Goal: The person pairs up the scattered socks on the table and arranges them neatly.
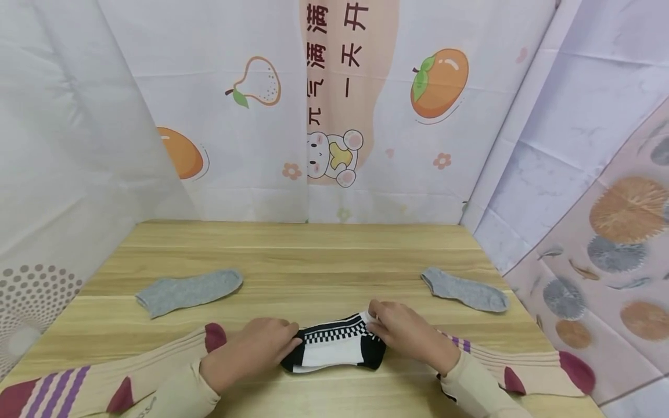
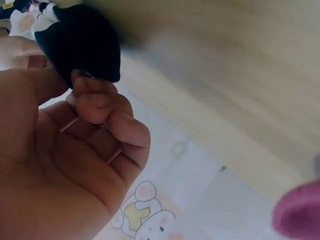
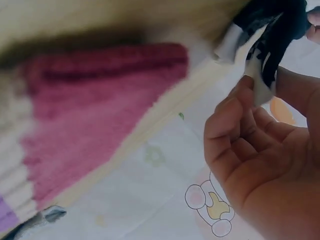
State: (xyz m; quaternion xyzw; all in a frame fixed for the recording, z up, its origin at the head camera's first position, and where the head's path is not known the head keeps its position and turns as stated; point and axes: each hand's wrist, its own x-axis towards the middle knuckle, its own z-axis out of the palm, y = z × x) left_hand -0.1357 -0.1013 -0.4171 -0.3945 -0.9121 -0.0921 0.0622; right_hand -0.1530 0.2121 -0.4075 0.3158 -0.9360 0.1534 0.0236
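We've got one b/w sock (image 1: 332,352) held btwn two hands, near the middle of the table's (image 1: 334,255) close side; can't tell how much of it touches the wood. L hand (image 1: 255,348) pinches its black L end btwn thumb & fingers. R hand (image 1: 410,334) pinches the pale edge at the other end, next to the checks. Sth black & white peeks out by the R sleeve (image 1: 475,386) — rest hidden.

On the back cloth (image 1: 235,145) we can read brown writing (image 1: 316,57) in two columns, bottom to top — 元气满满, then 一天开, which runs up to the frame's top edge. L sleeve (image 1: 185,386) has small print, too tiny for us to read.

One grey sock (image 1: 190,292) lies beyond the L hand, a second grey one (image 1: 467,290) beyond the R. Just beside the L arm: a beige sock (image 1: 151,363) w/ maroon patches & purple stripes; its lookalike (image 1: 540,371) is by the R arm.
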